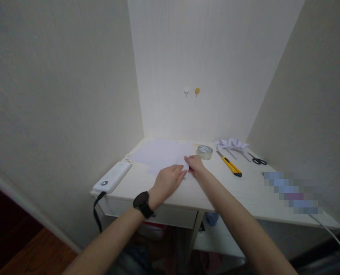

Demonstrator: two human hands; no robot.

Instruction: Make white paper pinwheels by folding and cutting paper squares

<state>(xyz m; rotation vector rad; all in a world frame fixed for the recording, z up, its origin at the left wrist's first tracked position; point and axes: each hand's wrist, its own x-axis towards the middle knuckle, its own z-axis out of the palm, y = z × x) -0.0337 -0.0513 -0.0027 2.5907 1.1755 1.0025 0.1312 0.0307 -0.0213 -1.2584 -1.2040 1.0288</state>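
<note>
Sheets of white paper [161,152] lie overlapping on the white desk [155,191], towards its back left. My left hand [168,181], below a wrist with a black watch [143,203], rests on the near edge of the front sheet, its fingers bent together at the paper. At that sheet's right corner my right hand [195,164] pinches the paper between thumb and fingers. The fingertips of both hands are close to each other. Just beyond my right hand stands a roll of clear tape [204,152].
A yellow utility knife [230,165], folded paper strips [231,145] and black-handled scissors [258,160] lie on the right. A white power bank-like device [112,177] with a black strap sits at the left edge. A blurred-out object [290,191] lies near the right edge. Two hooks [197,91] hang on the wall.
</note>
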